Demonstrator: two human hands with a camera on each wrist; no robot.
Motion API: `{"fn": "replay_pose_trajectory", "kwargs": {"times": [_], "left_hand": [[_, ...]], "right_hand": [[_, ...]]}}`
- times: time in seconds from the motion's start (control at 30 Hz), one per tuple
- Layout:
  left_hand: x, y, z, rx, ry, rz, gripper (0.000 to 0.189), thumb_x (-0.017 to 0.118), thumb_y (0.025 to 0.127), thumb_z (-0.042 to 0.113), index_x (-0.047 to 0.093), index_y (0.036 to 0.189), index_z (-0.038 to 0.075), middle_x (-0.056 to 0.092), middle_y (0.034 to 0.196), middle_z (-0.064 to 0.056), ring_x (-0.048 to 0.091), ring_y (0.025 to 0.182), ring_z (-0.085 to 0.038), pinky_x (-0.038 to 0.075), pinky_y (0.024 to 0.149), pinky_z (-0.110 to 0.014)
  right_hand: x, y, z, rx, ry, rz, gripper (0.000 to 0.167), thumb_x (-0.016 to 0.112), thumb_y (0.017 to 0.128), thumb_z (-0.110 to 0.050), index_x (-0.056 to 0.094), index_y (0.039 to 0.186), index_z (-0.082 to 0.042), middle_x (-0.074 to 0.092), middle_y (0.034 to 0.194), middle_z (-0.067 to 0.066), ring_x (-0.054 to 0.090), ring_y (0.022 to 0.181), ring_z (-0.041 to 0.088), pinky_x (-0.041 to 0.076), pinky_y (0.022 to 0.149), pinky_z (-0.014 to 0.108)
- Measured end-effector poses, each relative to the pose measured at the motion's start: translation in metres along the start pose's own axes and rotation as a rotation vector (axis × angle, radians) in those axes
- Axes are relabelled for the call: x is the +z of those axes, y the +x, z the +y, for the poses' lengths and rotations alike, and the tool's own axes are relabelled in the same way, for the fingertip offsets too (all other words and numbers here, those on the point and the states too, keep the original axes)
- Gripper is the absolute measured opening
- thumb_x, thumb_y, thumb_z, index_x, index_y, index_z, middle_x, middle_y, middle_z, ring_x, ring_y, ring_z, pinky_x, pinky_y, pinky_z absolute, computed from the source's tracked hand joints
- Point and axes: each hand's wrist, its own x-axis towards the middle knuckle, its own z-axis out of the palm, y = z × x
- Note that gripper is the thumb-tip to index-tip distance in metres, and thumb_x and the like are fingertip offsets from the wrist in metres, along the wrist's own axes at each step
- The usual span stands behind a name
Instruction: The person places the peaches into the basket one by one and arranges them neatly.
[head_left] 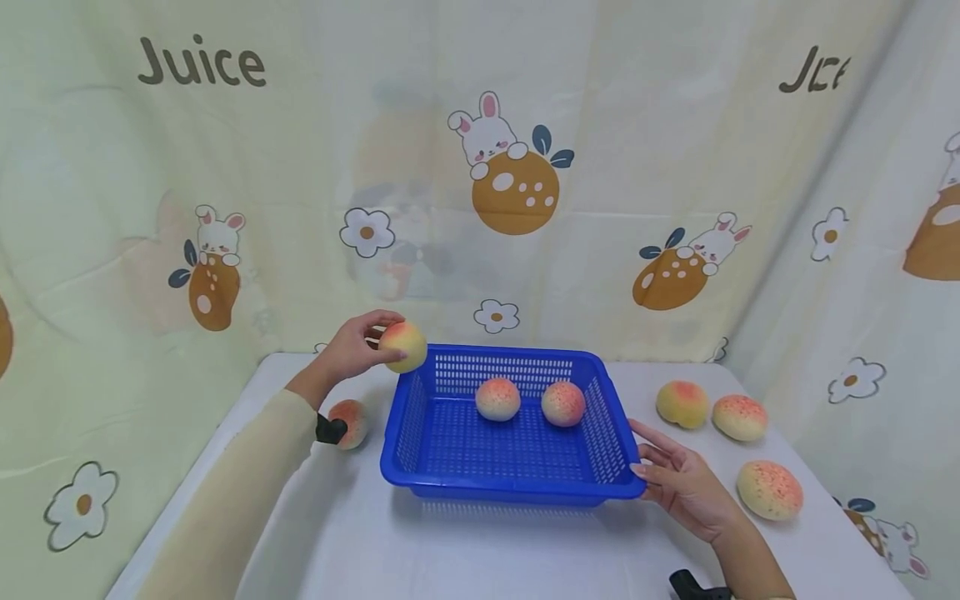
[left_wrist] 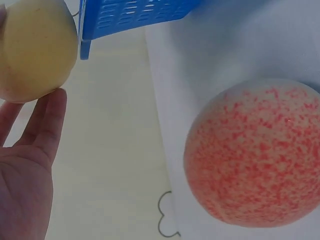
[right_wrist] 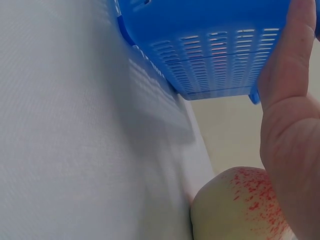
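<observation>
Evidently, the left hand (head_left: 354, 345) pinches a yellow-red peach (head_left: 406, 347) near the ten-o'clock corner of the blue plastic basket (head_left: 495, 488), whose four-o'clock corner the right hand (head_left: 688, 483) grips, probably to steady it.

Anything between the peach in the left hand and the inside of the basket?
Just the blue basket's rim, at the far-left corner beside the held peach; can't tell if they touch. The two peaches inside sit farther right.

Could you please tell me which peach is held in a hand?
The yellow peach gripped by the left hand near the blue basket; the others rest in the basket or on the table.
</observation>
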Motion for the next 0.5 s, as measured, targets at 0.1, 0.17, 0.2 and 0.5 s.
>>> {"fn": "replay_pose_trajectory", "kwargs": {"times": [0.1, 0.17, 0.2, 0.5], "left_hand": [[0.001, 0.002, 0.004, 0.018, -0.007, -0.016, 0.061, 0.085, 0.085, 0.03, 0.059, 0.139, 0.019, 0.061, 0.14, -0.01, 0.06, 0.124, -0.036, 0.056, 0.101, -0.049], [0.002, 0.003, 0.006, 0.033, -0.014, -0.028, 0.061, 0.085, 0.085, 0.029, 0.059, 0.139, 0.018, 0.061, 0.14, -0.011, 0.061, 0.123, -0.036, 0.056, 0.101, -0.05], [0.002, 0.004, 0.008, 0.044, -0.013, -0.035, 0.061, 0.085, 0.085, 0.028, 0.059, 0.139, 0.017, 0.061, 0.14, -0.011, 0.061, 0.122, -0.036, 0.056, 0.101, -0.049], [0.014, 0.011, 0.012, 0.127, -0.014, -0.1, 0.06, 0.084, 0.086, 0.022, 0.059, 0.14, 0.015, 0.061, 0.139, -0.012, 0.063, 0.119, -0.036, 0.057, 0.099, -0.046]], "right_hand": [[0.0, 0.0, 0.0, -0.007, -0.004, -0.006, 0.064, 0.052, 0.105, -0.002, 0.029, 0.162, -0.02, 0.069, 0.12, -0.001, 0.073, 0.105, 0.016, 0.061, 0.09, 0.036], [0.0, 0.0, -0.001, -0.009, -0.001, -0.01, 0.065, 0.052, 0.105, -0.002, 0.029, 0.162, -0.02, 0.069, 0.121, -0.001, 0.073, 0.106, 0.017, 0.061, 0.089, 0.036], [0.0, 0.0, -0.001, -0.009, 0.0, -0.009, 0.064, 0.052, 0.105, -0.002, 0.029, 0.162, -0.02, 0.069, 0.12, -0.001, 0.073, 0.106, 0.016, 0.061, 0.089, 0.036], [0.0, 0.0, 0.0, -0.001, -0.013, 0.001, 0.065, 0.054, 0.104, -0.003, 0.029, 0.162, -0.02, 0.069, 0.121, -0.001, 0.073, 0.106, 0.017, 0.061, 0.09, 0.037]]}}
